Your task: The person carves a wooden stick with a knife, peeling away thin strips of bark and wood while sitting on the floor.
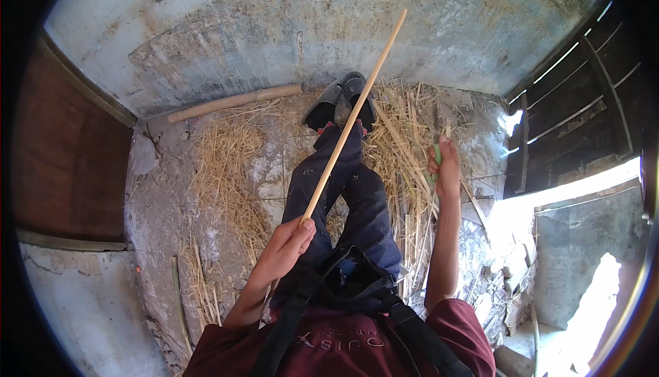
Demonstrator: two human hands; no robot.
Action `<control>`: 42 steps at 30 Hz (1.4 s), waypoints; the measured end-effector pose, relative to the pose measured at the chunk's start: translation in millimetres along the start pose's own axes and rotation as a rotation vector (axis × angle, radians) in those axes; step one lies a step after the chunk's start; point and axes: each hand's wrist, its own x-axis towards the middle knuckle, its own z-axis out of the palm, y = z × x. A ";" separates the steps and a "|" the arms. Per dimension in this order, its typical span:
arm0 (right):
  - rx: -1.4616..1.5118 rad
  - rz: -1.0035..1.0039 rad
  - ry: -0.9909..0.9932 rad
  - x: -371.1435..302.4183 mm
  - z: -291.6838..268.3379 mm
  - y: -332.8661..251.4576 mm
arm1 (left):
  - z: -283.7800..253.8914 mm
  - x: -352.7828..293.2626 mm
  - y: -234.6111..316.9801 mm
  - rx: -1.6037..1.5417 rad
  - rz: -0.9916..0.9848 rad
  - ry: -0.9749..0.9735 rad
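Note:
I sit on the floor with my legs (357, 185) stretched out and crossed, dark shoes (342, 97) by the wall. My left hand (288, 240) grips the lower end of a long pale thin stick (353, 118) that slants up and to the right over my legs. My right hand (445, 166) is raised out to the right, closed around a small green handle; what it belongs to is hidden by the fingers. Dry straw and split cane strips (405, 164) lie under and beside my legs.
A thick bamboo pole (233, 102) lies along the foot of the grey plastered wall (288, 27). A wooden door (65, 157) stands at left. Dark wooden slats (583, 116) and bright sunlight are at right. Rubble (511, 267) lies near my right side.

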 end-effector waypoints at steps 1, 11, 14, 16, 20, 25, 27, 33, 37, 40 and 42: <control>-0.359 -0.164 0.067 2.4 -10.4 1.3 | 0.3 2.3 0.7 -0.007 -0.005 0.003; -1.293 0.028 0.082 17.2 -193.4 46.8 | -0.6 4.2 5.4 -0.020 -0.114 0.006; -1.268 0.180 0.104 3.6 -230.1 71.1 | 1.8 3.9 11.3 -0.011 -0.158 0.013; -1.317 0.270 0.203 -8.9 -279.3 82.0 | 6.4 14.4 9.0 -0.001 -0.148 -0.053; -0.983 0.196 0.112 -15.6 -213.4 56.4 | -3.2 5.4 7.5 0.031 -0.152 -0.008; -1.107 -0.001 0.055 -22.1 -226.7 46.2 | 1.4 10.6 10.9 0.050 -0.160 -0.031; -1.180 0.019 0.047 -25.7 -216.8 35.4 | 1.6 9.4 12.6 0.044 -0.156 -0.036; -0.628 0.135 -0.112 -43.9 -135.2 -28.5 | -4.8 2.9 6.7 0.048 -0.175 -0.017; -1.118 0.045 0.122 -22.5 -190.9 -1.1 | 0.0 6.6 10.2 0.054 -0.161 -0.054; -0.763 0.070 0.024 -22.4 -164.6 -2.6 | -3.7 1.2 11.2 0.053 -0.153 -0.022; -0.084 0.112 -0.178 -13.2 -149.4 18.5 | -7.5 -8.9 8.8 0.058 -0.163 0.026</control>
